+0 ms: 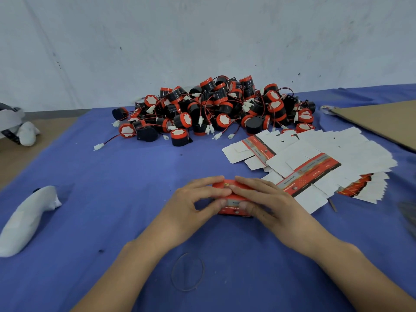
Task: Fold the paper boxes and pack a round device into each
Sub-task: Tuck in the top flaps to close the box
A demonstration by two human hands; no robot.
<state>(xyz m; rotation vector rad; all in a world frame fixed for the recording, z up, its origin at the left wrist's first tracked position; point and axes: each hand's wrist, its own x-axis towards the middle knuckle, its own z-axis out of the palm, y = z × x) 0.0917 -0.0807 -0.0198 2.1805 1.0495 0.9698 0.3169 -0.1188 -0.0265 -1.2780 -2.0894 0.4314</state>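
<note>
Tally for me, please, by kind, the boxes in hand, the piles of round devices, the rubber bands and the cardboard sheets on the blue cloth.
Red box, held by the left hand and the right hand: 1
Pile of round devices: 1
Rubber band: 1
Cardboard sheet: 1
Total: 4

**Your blue-clothed table and its load**

Your blue cloth (pixel 139 181) carries a heap of round devices (pixel 213 109) at the back and fanned flat box blanks (pixel 326 154) on the right beside a cardboard sheet (pixel 380 122). There is a red box (pixel 231 211) mid-table, a rubber band (pixel 172 274) nearest you, and a white bundle (pixel 27 221) on the left.
</note>
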